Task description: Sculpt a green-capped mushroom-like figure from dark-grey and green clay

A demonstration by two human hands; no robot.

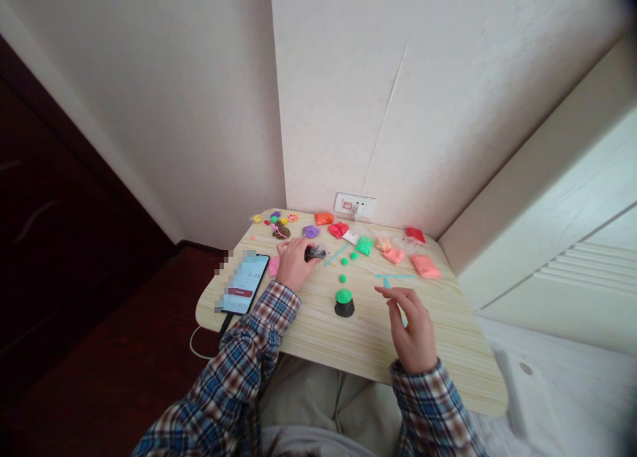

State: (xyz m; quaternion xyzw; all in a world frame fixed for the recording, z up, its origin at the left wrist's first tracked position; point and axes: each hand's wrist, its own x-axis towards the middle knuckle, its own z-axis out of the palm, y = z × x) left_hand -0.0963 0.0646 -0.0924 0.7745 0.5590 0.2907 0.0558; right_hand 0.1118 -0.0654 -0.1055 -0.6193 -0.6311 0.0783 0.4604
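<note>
Black lump: The black lump (344,308) is on the table (448,337), near its front edge, with a green cap (343,296) on top.
Left hand: The left hand (296,263) is past the lump, to its left. Its thumb and fingers pinch a black packet (316,253).
Right hand: The right hand (413,327) is right of the lump and holds nothing. Its fingers are bent and a bit spread, with the thumb apart from the pointing finger.
Green balls: Three green balls (343,278) go away from the lump, near its far side.
Blue things: One blue stick (336,255) is past the lump. A blue tool (387,282) is past it to the right, partly behind the right hand.
Bags: Past the lump are purple (311,231), orange, red, green and peachy-pink bags.
In the way: The left hand hides part of a pink thing (273,266), left of the lump.
Phone: The phone (245,283) is left of the lump, its screen lit. Little squares cover one side. Its writing is too small to read surely.
Wall: A socket (355,204) with a plug is far past the lump.
</note>
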